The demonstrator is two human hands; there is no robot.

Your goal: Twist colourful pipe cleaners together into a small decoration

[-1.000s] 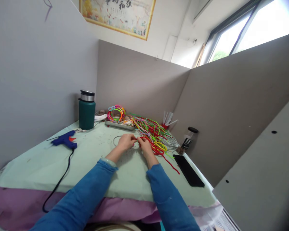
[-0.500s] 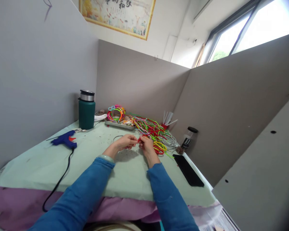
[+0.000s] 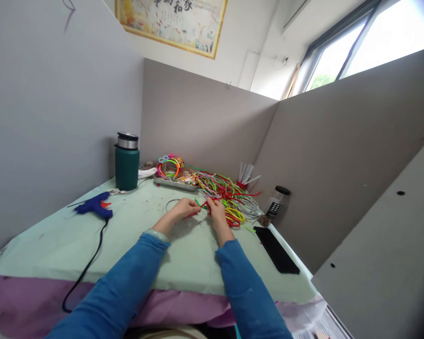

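A thin red pipe cleaner (image 3: 204, 204) runs across the gap between my hands. My left hand (image 3: 186, 207) pinches it from the left, fingers closed, and a bit of red also shows under those fingers. On the other side, my right hand (image 3: 216, 210) grips the same red strand between thumb and fingers. Both hands are just above the cloth, in front of a tangled pile of coloured pipe cleaners (image 3: 226, 186). Folded yellow and red strands (image 3: 235, 217) lie right beside my right hand. The exact shape of the held piece is partly hidden by my fingers.
A metal tray (image 3: 176, 184) holds looped coloured headbands (image 3: 170, 167). To the left are a green bottle (image 3: 127, 165) and a blue glue gun (image 3: 96, 205) with its cord. A black phone-like slab (image 3: 276, 249) and clear jar (image 3: 277, 202) are at right. Partitions enclose the table.
My hands have drawn slightly apart, with more of the red pipe cleaner showing between them. A red strand now sticks out to the right above the pile.
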